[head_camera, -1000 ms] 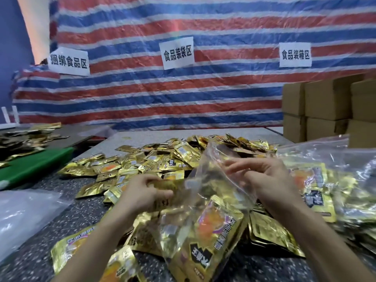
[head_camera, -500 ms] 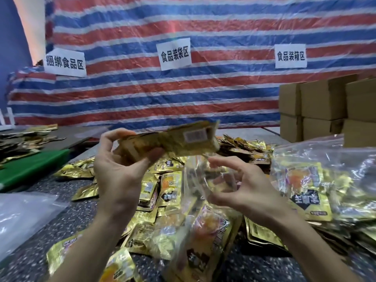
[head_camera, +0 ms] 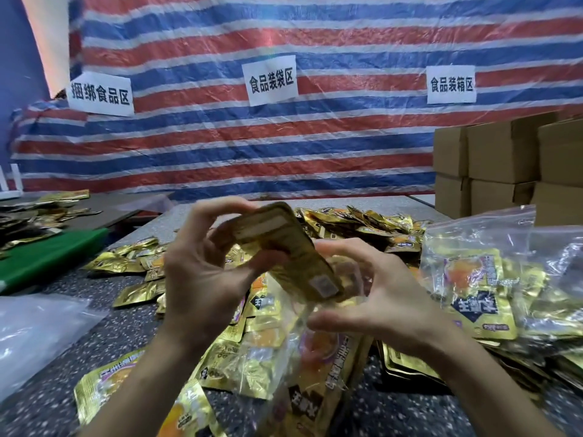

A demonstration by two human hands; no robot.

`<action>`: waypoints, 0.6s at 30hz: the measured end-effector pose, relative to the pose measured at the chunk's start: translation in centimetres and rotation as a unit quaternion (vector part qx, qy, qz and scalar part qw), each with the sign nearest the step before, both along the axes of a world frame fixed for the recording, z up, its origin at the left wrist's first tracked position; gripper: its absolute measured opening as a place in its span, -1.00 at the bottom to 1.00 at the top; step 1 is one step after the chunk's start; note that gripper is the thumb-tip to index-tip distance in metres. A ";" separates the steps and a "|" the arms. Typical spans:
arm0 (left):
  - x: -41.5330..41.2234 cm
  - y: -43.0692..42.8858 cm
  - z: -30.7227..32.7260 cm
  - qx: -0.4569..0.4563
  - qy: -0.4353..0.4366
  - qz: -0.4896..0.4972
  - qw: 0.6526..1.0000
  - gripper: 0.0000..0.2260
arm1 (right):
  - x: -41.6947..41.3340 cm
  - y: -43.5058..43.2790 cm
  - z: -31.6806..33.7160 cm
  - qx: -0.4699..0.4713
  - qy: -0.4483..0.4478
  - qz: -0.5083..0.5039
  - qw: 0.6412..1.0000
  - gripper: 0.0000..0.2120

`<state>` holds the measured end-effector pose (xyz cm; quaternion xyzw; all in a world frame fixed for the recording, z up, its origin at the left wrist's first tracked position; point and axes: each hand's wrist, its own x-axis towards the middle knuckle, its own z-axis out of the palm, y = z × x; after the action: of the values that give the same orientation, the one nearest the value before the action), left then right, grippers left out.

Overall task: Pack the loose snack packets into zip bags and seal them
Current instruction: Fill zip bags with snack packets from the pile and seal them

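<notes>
Both forearms raised, left hand point(head_camera: 202, 272) curled round snack packets point(head_camera: 284, 247), right hand point(head_camera: 381, 301) clawed on zip bag point(head_camera: 295, 320).

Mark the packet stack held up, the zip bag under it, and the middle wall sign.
packet stack point(head_camera: 284, 247), head view, gold back face.
zip bag point(head_camera: 284, 351), head view, clear front wall.
middle sign point(head_camera: 271, 80), head view, centre of white paper.

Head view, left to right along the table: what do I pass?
Green board → left hand → held packets → right hand → filled zip bag.
</notes>
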<state>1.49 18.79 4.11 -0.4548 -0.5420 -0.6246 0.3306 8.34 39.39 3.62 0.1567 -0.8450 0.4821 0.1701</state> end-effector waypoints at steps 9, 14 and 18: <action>1.1 0.9 -0.3 -0.098 0.003 0.043 0.994 -0.57 | 0.1 -1.2 -0.4 -0.055 0.064 0.069 0.994 -0.71; 1.0 0.9 -0.6 -0.137 0.012 0.103 0.985 -0.63 | 0.3 -1.5 -0.4 -0.112 0.069 0.055 0.990 -0.77; 0.6 0.6 -1.1 -0.153 -0.011 0.170 0.973 -0.68 | 0.5 -1.5 -0.2 -0.235 0.092 0.025 0.967 -0.80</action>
<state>2.07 19.39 3.06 -0.3938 -0.7044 -0.4738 0.3524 8.82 37.88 3.42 0.1773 -0.6846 0.6547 0.2669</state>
